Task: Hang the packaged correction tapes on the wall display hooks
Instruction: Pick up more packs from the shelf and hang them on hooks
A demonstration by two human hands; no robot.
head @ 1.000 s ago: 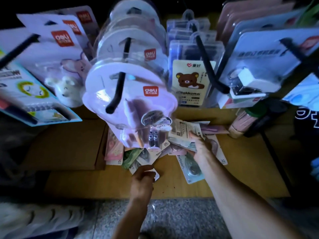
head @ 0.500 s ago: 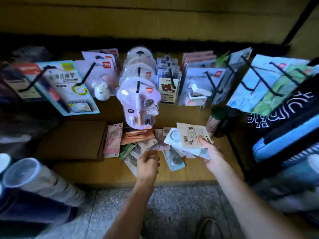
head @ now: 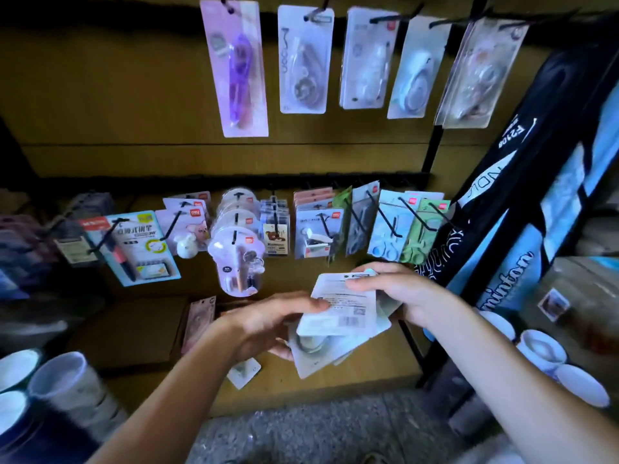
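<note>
Both hands hold one fanned stack of packaged correction tapes [head: 341, 316] in the air, in front of the wooden shelf [head: 335, 386] and below the lower row of hooks. The left hand [head: 271, 324] grasps the stack from its left side, with the thumb on the top card. The right hand [head: 398, 293] pinches the upper right corner. On the top row of the wall display, five packages [head: 303, 58] hang from hooks. One small package [head: 243, 371] lies near the front edge of the shelf.
</note>
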